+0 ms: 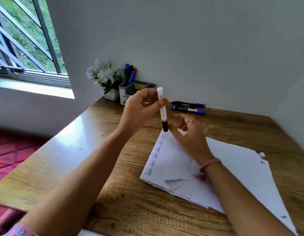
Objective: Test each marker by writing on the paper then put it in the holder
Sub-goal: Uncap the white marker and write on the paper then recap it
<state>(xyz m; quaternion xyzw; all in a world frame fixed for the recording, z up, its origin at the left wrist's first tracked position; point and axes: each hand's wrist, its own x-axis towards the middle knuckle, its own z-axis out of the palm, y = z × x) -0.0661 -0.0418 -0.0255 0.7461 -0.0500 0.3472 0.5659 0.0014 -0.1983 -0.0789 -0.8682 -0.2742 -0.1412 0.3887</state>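
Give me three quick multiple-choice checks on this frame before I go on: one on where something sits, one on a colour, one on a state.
1. Where is the holder?
A. on the paper
B. against the wall beside the flower pot
C. on the window sill

2. What colour is the cap on the lower end of the marker held up in the air?
A. black
B. green
C. yellow

3. What is the left hand doing?
A. lying flat on the table
B. pinching the marker, held almost upright
C. pressing on the paper

Answers: 1 B, it stands at the wall next to the flower pot. 2 A, the lower end is black. 3 B, its thumb and fingers pinch the white barrel while the right hand hovers with loose fingers over the paper.
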